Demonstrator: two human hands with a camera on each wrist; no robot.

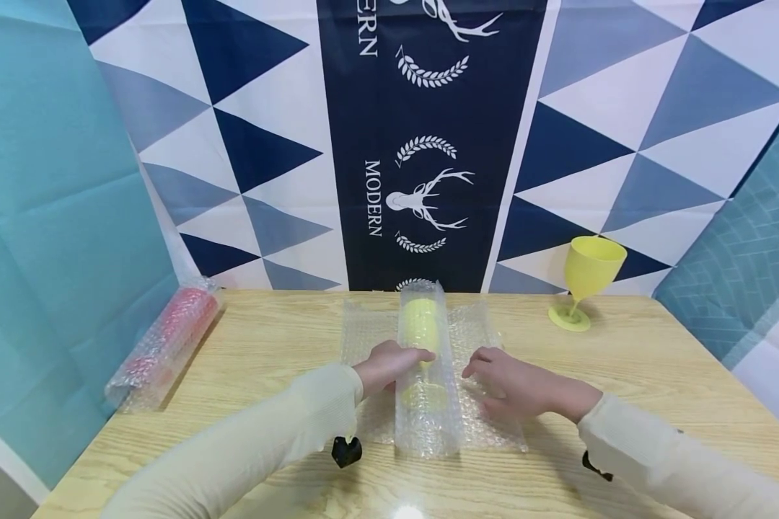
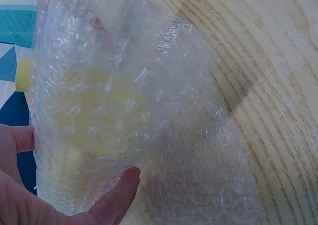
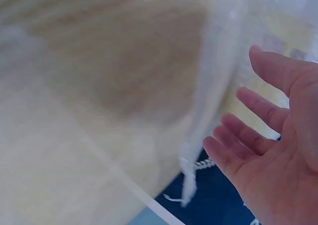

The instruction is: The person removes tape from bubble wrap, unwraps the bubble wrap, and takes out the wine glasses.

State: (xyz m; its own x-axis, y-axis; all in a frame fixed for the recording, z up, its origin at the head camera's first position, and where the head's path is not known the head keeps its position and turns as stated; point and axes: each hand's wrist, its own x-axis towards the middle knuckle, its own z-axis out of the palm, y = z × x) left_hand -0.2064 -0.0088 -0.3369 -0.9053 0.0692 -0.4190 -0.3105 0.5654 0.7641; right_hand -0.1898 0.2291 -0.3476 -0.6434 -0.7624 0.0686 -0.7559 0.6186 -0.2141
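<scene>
A yellow plastic goblet (image 1: 420, 322) lies inside bubble wrap (image 1: 428, 436), rolled partly around it, with loose flaps spread on the table to both sides. My left hand (image 1: 389, 366) holds the roll from its left side, thumb over the top. In the left wrist view that thumb lies on the bubble wrap (image 2: 149, 51), and the goblet shows faintly through the bubbles. My right hand (image 1: 509, 382) hovers at the roll's right side, over the right flap. Its fingers are spread and loosely bent, holding nothing, as the right wrist view shows beside the film's edge.
A second yellow goblet (image 1: 591, 277) stands upright at the back right of the wooden table (image 1: 279, 317). At the left edge lies a red object (image 1: 169, 339) rolled in bubble wrap. A patterned cloth (image 1: 428, 130) hangs behind the table.
</scene>
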